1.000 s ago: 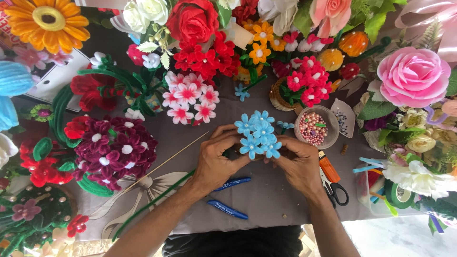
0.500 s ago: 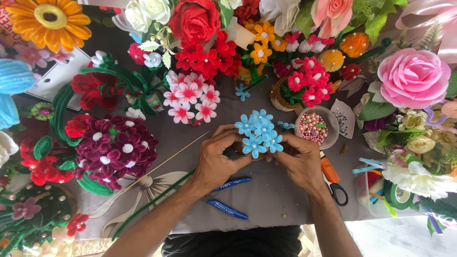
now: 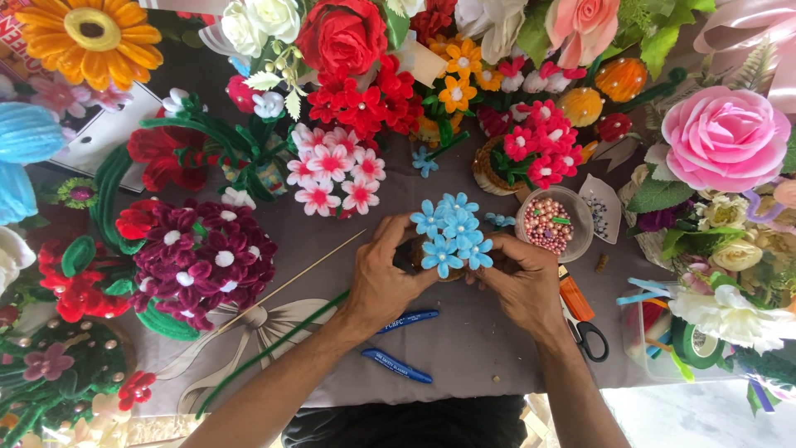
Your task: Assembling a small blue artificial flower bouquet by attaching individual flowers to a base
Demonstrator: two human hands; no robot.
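Both hands are wrapped around the little cluster of light-blue fuzzy pipe-cleaner flowers with white centres (image 3: pixel 452 232), left hand (image 3: pixel 383 278) cupping it from one side and right hand (image 3: pixel 521 282) pinching in from the other, right over the grey cloth-covered bench (image 3: pixel 464 348). Compared with a second ago basically nothing has shifted, so it looks like slow fiddly shaping rather than a new step. The small clear cup of pink beads (image 3: pixel 549 224) and orange-handled scissors (image 3: pixel 580 311) sit just beside the right hand, with two blue pens (image 3: pixel 398 344) lying under the left wrist.

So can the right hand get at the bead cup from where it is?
Probably yes: the right hand sits just below the cup of pink beads with nothing between, but it is busy holding the blue flower cluster.
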